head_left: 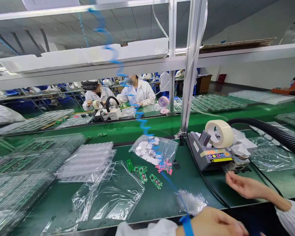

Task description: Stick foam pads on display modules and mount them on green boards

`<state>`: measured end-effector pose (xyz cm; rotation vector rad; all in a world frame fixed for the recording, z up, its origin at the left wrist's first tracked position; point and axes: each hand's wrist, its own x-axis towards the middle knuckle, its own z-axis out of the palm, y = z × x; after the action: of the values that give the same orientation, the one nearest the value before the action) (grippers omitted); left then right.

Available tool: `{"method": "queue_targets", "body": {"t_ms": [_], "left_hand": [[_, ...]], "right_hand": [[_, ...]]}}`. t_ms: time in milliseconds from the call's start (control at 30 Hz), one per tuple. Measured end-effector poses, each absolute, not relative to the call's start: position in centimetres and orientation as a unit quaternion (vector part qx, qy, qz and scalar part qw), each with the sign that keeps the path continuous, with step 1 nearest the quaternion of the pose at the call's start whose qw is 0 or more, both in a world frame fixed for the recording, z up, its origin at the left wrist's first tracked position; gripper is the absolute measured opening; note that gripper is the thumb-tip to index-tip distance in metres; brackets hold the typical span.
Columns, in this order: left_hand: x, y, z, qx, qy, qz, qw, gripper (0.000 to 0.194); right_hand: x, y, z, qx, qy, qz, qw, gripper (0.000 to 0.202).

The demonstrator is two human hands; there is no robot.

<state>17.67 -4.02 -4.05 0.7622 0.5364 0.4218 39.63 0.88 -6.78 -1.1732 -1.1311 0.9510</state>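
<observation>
At the front of the automatic tape dispenser (208,154), my right hand (245,186) has its fingertips pinched together. Between them and the outlet shows what looks like a short clear strip of tape. The dispenser carries a cream tape roll (219,133) on top. My left hand (213,223), a blue strap round its wrist, is at the bottom edge with fingers curled; whatever they hold is hidden. Just beyond it lies a small clear plastic bag (192,201). Several green circuit boards (155,181) lie mid-table beside an open bag of white pieces (147,150) and pink parts (165,166).
Clear trays with circuit boards (27,167) are stacked at the left, next to empty-looking clear trays (86,162). A flat plastic bag (118,193) lies before them. A black hose (267,126) arches at the right. A metal post (188,72) stands behind the table; co-workers sit beyond.
</observation>
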Motion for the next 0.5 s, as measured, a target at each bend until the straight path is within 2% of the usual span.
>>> {"method": "queue_targets", "body": {"t_ms": [67,100,167,233,300,500], "left_hand": [[14.1,-3.9,-2.1,0.359,0.302,0.239,0.850,0.066],[12.6,-3.8,-1.3,0.374,0.305,0.275,0.831,0.060],[10.2,-3.7,0.2,0.421,0.278,0.302,0.809,0.044],[8.6,-3.7,1.4,0.438,0.231,0.306,0.813,0.034],[7.3,-3.8,2.5,0.426,0.199,0.319,0.823,0.030],[4.6,-4.0,3.2,0.385,0.188,0.367,0.826,0.024]], "right_hand": [[36.9,-3.2,-6.5,-0.521,-0.459,0.440,0.570,0.031],[34.9,-5.3,-6.2,-0.529,-0.445,0.449,0.566,0.046],[30.3,-8.5,-5.1,-0.553,-0.369,0.483,0.571,0.062],[25.9,-9.4,-3.2,-0.504,-0.337,0.560,0.565,0.081],[22.8,-8.7,-1.4,-0.456,-0.345,0.591,0.568,0.084],[19.0,-6.3,0.3,-0.389,-0.345,0.666,0.535,0.072]]}}
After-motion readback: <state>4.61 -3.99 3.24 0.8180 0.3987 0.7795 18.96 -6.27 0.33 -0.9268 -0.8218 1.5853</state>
